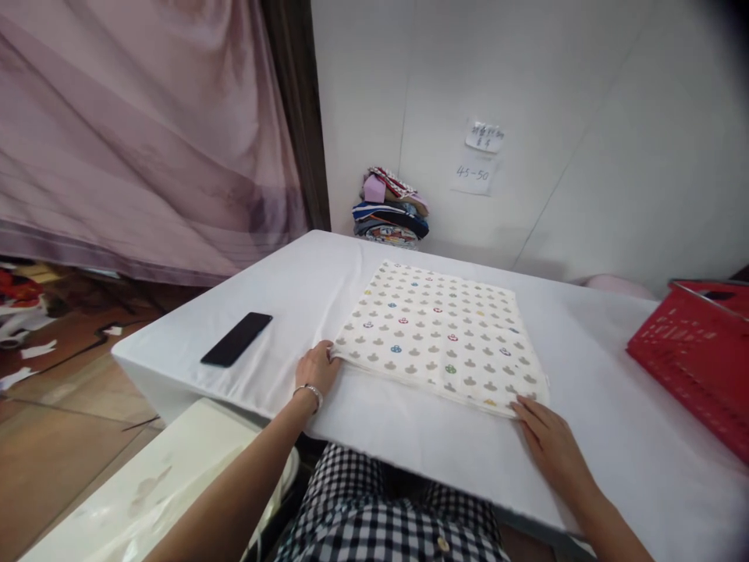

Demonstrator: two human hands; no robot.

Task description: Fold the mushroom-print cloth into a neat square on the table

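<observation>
Far left: a mauve curtain [140,133] hangs down to a floor strewn with paper scraps. A black phone [237,339] lies face down on the white-covered worktop [614,437], near its left edge and well apart from the cloth. Left hand [317,367], a bracelet at the wrist, rests at the near-left corner of the patterned cloth [438,336]; fingers curled loosely with the tips touching that corner. Whether they pinch it cannot be told, since the fingertips are hidden at the cloth edge. The cloth lies flat in the middle of the worktop, folded into a rough square, cream with rows of small grey motifs and a few coloured ones. Beyond it, against the white wall, sits a stack of folded fabrics [391,209] in mixed colours. Two paper notes [478,160] are stuck to the wall above and to the right. Right hand [550,445] lies palm down, fingers extended and nearly flat, tips touching the cloth's near-right corner; it grasps nothing. Far right: a red plastic basket [696,359] stands on the worktop, well apart from the cloth.
</observation>
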